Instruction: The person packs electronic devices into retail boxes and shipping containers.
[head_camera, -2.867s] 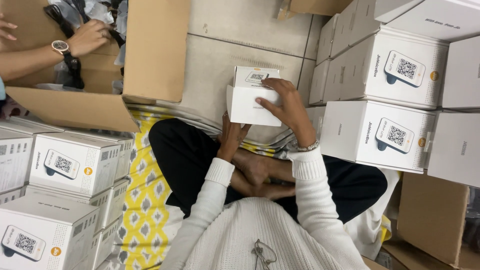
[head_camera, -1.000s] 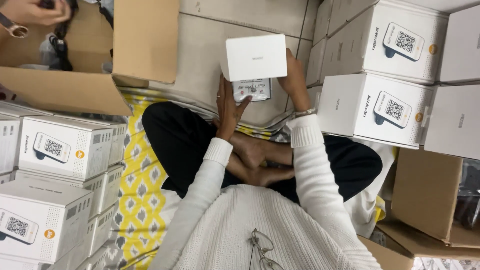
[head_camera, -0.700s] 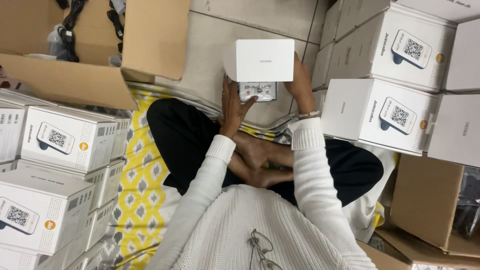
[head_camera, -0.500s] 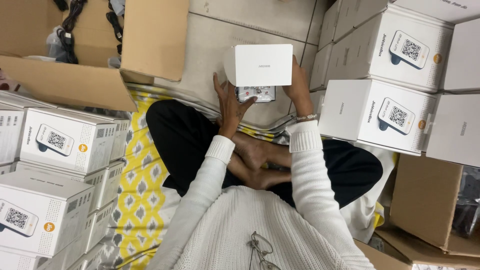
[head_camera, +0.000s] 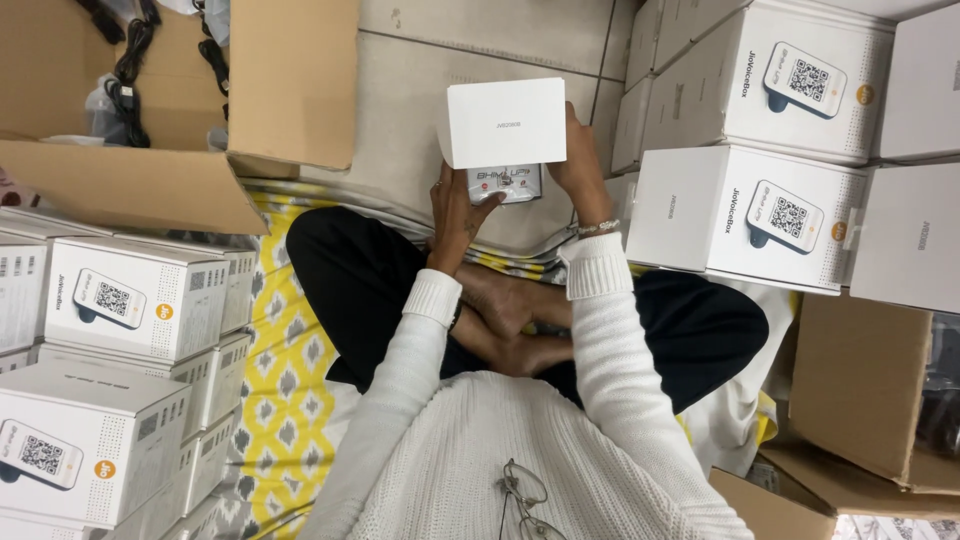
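You hold a small white box (head_camera: 502, 122) between both palms, its plain flat face turned up toward you. Just below that face, by your left fingers, a grey device (head_camera: 505, 184) with a printed front panel pokes out.

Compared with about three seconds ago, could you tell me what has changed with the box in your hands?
The small white box has been turned from tilted to square-on, its flap lifted, showing a grey device beneath. The left hand shifted to the device; the right hand stays on the box's side. The stacked boxes are unmoved.
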